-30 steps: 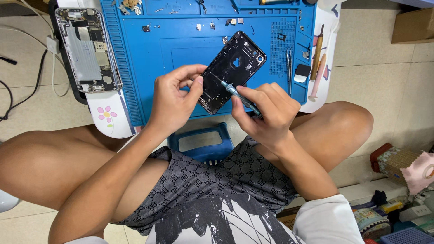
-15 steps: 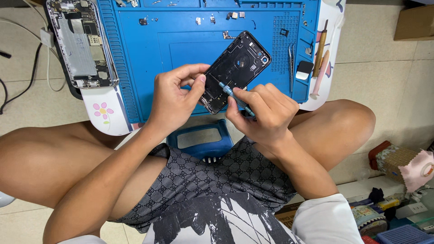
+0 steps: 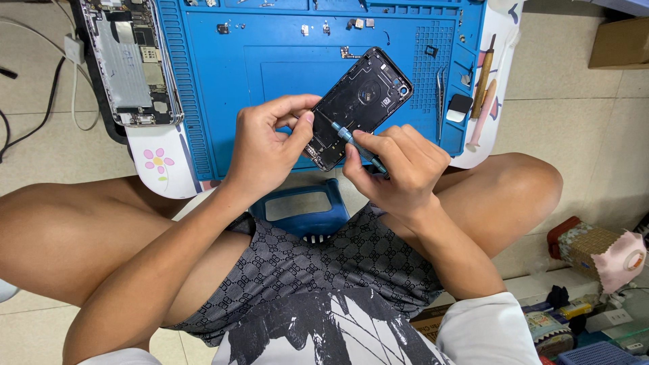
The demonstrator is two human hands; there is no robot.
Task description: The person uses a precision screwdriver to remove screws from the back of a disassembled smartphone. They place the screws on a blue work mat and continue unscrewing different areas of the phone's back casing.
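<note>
Left hand (image 3: 267, 145) grip pinching the black phone shell (image 3: 357, 105); right hand (image 3: 399, 165) grip pinching a screwdriver (image 3: 358, 145) — tip on the shell.

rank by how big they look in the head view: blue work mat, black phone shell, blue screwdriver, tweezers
1. blue work mat
2. black phone shell
3 and 4. blue screwdriver and tweezers: unsure, both slim, and the right hand hides part of the screwdriver.

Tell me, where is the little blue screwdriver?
In the head view, the screwdriver is in the right hand, near the middle, its tip on the black phone shell that the left hand steadies.
</note>
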